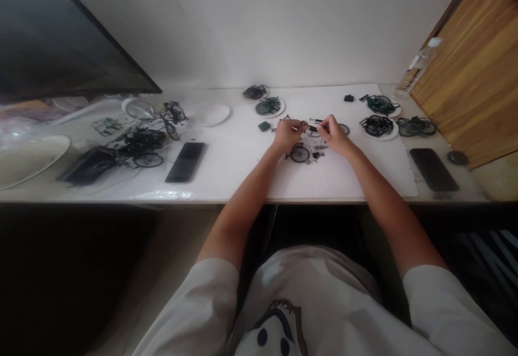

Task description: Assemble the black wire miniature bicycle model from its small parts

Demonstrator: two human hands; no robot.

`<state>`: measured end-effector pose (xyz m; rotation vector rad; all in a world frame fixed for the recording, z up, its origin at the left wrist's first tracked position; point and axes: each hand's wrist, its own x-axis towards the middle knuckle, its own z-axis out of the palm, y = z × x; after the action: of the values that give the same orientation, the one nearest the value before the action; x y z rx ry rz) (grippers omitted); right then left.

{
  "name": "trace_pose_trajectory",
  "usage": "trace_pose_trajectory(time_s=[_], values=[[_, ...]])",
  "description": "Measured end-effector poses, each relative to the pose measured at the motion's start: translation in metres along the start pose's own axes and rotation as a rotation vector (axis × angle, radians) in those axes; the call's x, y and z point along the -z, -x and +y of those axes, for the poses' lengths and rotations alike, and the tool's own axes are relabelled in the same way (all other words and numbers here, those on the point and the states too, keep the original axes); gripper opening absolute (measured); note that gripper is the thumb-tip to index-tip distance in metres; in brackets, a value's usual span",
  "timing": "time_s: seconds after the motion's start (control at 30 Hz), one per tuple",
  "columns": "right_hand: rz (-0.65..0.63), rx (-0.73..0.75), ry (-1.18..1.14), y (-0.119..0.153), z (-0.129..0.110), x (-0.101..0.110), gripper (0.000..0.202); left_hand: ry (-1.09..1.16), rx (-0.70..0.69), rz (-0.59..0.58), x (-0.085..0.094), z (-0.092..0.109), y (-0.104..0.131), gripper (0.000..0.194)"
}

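Small dark bicycle parts are held at the fingertips of both hands, right of centre in the frame, above a white sheet point(356, 178) laid on the table point(465, 190). The fingertips of the left hand point(288, 135) are pinched narrowly at the near end of a small dark part point(312, 128), and its other side is met by the pinched fingertips of the right hand point(336, 137); whether one piece or two are gripped cannot be told. Just below the hands, a spoked wheel point(300, 154) is seen on the sheet, with small loose parts point(318, 155) beside it. A dark green block point(264, 126) is placed left of the left hand. Farther up, green bicycle parts point(268, 106) are carried by a white plate point(282, 107), and more dark parts are held on two plates at the right. The sheet is flanked by a black phone point(434, 169) at the right, near which a round black object point(457, 157) is set. At the left, another dark phone point(185, 162) is seen near a cluster of miniature bicycles point(148, 143). A clear bottle point(417, 68) is tilted in the frame beside a wooden panel point(471, 67).
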<state>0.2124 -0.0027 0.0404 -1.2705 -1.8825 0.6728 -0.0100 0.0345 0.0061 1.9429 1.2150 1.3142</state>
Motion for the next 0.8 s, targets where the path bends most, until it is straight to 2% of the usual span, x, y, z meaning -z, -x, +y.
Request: trace_pose_trajectory(time_s=[0.17,0.47,0.63,0.8], values=[[-0.020,0.028,0.061,0.001,-0.003,0.001,0.035,-0.005,-0.019,0.009,0.000,-0.003,-0.001,0.026],[-0.028,0.055,0.035,0.002,-0.004,0.003,0.057,-0.006,-0.028,-0.005,0.002,0.005,0.000,0.026],[-0.011,-0.016,-0.008,0.001,-0.004,0.002,0.045,-0.029,-0.016,0.001,0.002,0.010,0.000,0.031],[0.003,-0.011,0.000,0.000,-0.005,0.001,0.039,0.014,-0.010,-0.010,0.004,0.012,-0.001,0.041]])
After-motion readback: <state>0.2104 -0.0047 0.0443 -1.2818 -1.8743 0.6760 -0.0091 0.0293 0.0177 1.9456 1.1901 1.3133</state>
